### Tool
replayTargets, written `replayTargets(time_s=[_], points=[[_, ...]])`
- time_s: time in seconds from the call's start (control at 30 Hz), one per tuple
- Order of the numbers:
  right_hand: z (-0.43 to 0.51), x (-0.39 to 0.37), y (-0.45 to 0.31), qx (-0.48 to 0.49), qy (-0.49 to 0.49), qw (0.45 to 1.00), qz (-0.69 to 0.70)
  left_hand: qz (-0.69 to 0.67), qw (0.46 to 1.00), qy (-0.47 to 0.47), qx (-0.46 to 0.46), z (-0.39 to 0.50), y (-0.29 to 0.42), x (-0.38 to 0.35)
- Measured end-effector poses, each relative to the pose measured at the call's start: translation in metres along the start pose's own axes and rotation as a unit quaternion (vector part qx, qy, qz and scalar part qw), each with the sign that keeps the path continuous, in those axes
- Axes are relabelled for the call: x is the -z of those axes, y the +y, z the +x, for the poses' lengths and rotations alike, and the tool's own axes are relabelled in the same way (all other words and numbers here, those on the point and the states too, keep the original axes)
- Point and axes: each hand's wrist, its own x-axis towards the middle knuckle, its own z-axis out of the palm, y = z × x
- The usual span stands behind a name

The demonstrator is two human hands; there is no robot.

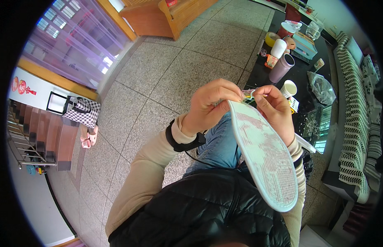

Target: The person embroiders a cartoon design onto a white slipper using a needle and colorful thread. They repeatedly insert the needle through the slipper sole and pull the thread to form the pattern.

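My left hand [213, 103] pinches the upper tip of an embroidered shoe insole [265, 151] between thumb and fingers. The insole is long and flat, bound in pale edging, with a pinkish-brown stitched pattern over a whitish mesh. It hangs tilted above my lap, its broad end towards my right forearm. A small bunch of coloured threads [249, 94] shows at the tip, between the two hands. My right hand [275, 112] closes thumb and forefinger at these threads, partly behind the insole's edge. Whether a needle is between those fingers is too small to tell.
A black table [298, 69] on the right bears a purple tumbler [281, 68], a paper cup [289, 89], yellow tape [271, 40] and a plastic bag [321, 88]. Beyond it is a sofa [352, 123]. A checkered bag [83, 111] and pink slippers [90, 139] are by the stairs [46, 132].
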Motion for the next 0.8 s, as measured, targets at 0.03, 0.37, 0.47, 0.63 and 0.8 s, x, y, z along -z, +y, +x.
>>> replayTargets(time_s=[0.03, 0.37, 0.47, 0.63, 0.8], points=[[0.001, 0.003, -0.002, -0.010, -0.036, 0.999, -0.004, -0.004, 1.000, -0.011, 0.018, 0.000, 0.001, 0.000], [0.001, -0.009, 0.007, 0.098, -0.095, 0.991, -0.005, -0.038, 0.995, -0.054, 0.080, -0.003, -0.006, -0.007], [0.009, -0.002, 0.004, 0.020, 0.047, 0.989, 0.137, -0.092, 0.992, -0.057, 0.069, -0.002, -0.007, -0.016], [0.008, 0.058, 0.003, 0.071, -0.092, 0.865, 0.489, -0.355, 0.901, 0.065, 0.242, -0.009, -0.004, -0.010], [-0.019, 0.176, 0.022, 0.141, 0.014, 0.879, 0.455, -0.491, 0.831, 0.102, 0.242, -0.018, -0.021, 0.036]])
